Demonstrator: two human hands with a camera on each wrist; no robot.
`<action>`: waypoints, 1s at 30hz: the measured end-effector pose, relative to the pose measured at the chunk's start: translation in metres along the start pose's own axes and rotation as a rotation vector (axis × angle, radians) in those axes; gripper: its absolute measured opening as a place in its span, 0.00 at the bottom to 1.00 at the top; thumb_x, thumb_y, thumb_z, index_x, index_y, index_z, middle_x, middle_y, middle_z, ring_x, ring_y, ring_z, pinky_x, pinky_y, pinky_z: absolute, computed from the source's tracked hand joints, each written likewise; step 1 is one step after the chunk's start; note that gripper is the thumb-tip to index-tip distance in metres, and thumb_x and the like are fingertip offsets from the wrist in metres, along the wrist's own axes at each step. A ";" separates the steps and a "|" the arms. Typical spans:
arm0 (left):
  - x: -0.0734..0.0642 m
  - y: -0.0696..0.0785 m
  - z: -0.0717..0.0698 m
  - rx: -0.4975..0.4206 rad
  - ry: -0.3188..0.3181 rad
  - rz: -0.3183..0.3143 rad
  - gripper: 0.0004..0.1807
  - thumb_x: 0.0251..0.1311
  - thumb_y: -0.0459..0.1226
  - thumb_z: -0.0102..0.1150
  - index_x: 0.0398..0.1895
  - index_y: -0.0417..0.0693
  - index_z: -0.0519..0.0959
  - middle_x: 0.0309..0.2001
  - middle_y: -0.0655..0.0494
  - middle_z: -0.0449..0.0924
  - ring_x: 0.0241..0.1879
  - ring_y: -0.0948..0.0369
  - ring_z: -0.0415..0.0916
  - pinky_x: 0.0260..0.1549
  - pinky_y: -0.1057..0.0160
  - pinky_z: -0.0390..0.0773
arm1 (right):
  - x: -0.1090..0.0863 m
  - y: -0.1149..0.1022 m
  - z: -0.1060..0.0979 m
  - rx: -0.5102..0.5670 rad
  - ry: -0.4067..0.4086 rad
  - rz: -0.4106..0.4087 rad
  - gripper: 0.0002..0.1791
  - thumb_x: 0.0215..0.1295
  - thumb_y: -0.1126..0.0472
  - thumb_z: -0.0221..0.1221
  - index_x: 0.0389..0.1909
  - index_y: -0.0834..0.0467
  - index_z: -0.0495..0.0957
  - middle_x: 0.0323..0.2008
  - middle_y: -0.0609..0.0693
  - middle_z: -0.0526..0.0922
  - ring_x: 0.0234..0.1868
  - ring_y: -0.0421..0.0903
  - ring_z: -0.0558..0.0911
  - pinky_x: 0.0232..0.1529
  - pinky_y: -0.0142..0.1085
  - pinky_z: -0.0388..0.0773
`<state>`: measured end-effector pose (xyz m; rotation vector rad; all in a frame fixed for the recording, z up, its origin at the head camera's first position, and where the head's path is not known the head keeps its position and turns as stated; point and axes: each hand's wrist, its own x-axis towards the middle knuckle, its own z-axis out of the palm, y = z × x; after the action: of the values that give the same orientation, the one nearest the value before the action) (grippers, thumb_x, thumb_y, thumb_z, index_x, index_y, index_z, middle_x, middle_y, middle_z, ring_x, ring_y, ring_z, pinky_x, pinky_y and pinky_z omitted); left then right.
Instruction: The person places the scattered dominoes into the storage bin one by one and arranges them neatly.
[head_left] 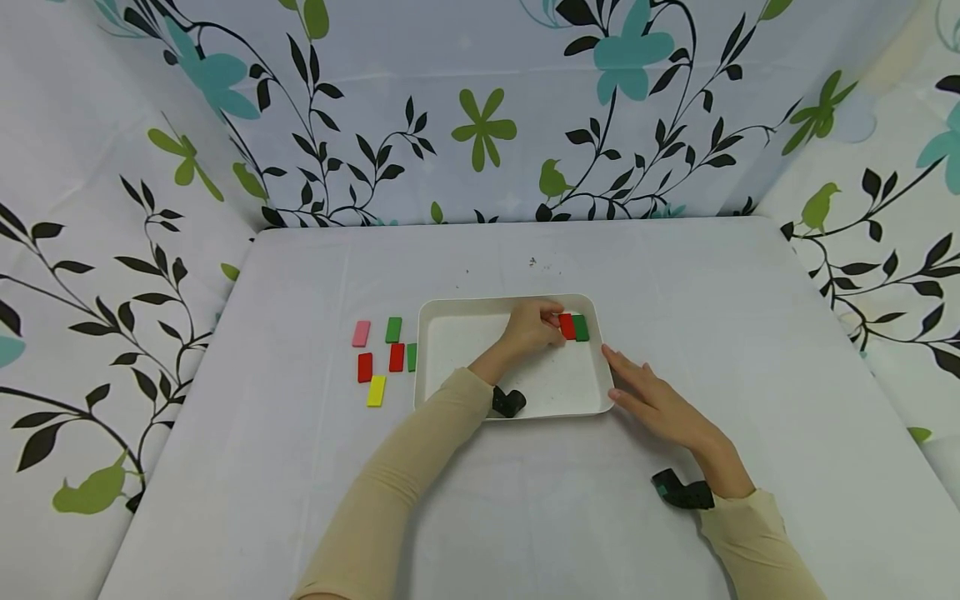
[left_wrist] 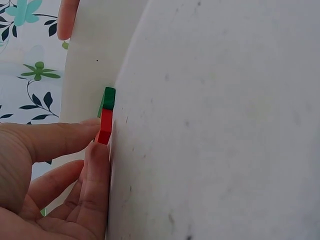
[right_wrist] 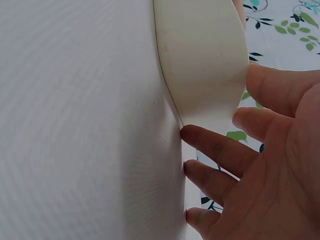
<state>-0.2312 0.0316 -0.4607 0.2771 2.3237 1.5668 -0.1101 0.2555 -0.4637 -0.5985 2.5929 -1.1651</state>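
In the head view, my left hand reaches into a shallow white tray. Its thumb and finger pinch the near end of a flat red block, which lies against a green block near the tray's upper right corner. Part of the red block is hidden behind the thumb. My right hand is at the tray's right side with its fingers spread. In the right wrist view its thumb and fingertips touch the tray's outer wall and the white tabletop, and it holds nothing.
Left of the tray lie several flat blocks: pink, green, red, another red and yellow. A second green block lies right beside the tray's left wall. Patterned cloth surrounds the table.
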 end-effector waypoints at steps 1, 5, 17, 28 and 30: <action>0.000 0.000 0.000 0.001 0.000 -0.001 0.28 0.45 0.22 0.68 0.55 0.34 0.79 0.38 0.43 0.82 0.32 0.63 0.73 0.28 0.75 0.73 | 0.000 0.000 0.000 0.000 0.000 -0.001 0.36 0.75 0.55 0.50 0.78 0.55 0.47 0.77 0.59 0.50 0.76 0.65 0.49 0.71 0.66 0.36; -0.001 0.000 -0.002 0.006 0.003 -0.004 0.28 0.46 0.23 0.69 0.56 0.34 0.79 0.38 0.44 0.82 0.32 0.63 0.73 0.28 0.75 0.73 | 0.001 0.000 0.000 0.001 -0.004 0.002 0.36 0.75 0.55 0.50 0.78 0.55 0.46 0.77 0.60 0.50 0.76 0.65 0.48 0.71 0.66 0.35; -0.007 0.013 -0.011 -0.075 -0.035 0.022 0.28 0.51 0.29 0.70 0.59 0.39 0.78 0.41 0.44 0.81 0.28 0.64 0.76 0.26 0.68 0.77 | 0.001 -0.002 0.000 0.008 -0.011 -0.007 0.36 0.75 0.56 0.50 0.78 0.55 0.47 0.77 0.59 0.50 0.76 0.65 0.48 0.71 0.66 0.35; -0.028 0.042 -0.046 -0.130 -0.071 0.159 0.25 0.57 0.33 0.68 0.60 0.44 0.78 0.47 0.41 0.80 0.37 0.59 0.79 0.40 0.62 0.83 | 0.000 -0.003 0.001 0.006 0.000 0.021 0.36 0.75 0.54 0.50 0.78 0.52 0.47 0.77 0.58 0.49 0.77 0.63 0.48 0.71 0.66 0.35; -0.034 0.045 -0.059 -0.126 -0.054 0.201 0.25 0.58 0.33 0.67 0.60 0.44 0.77 0.48 0.40 0.79 0.39 0.59 0.79 0.39 0.66 0.82 | 0.000 -0.002 0.000 0.005 0.002 0.018 0.36 0.75 0.54 0.50 0.78 0.52 0.47 0.77 0.58 0.49 0.77 0.64 0.48 0.71 0.66 0.35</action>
<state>-0.2220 -0.0135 -0.3930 0.5293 2.2020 1.7683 -0.1090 0.2540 -0.4621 -0.5721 2.5906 -1.1675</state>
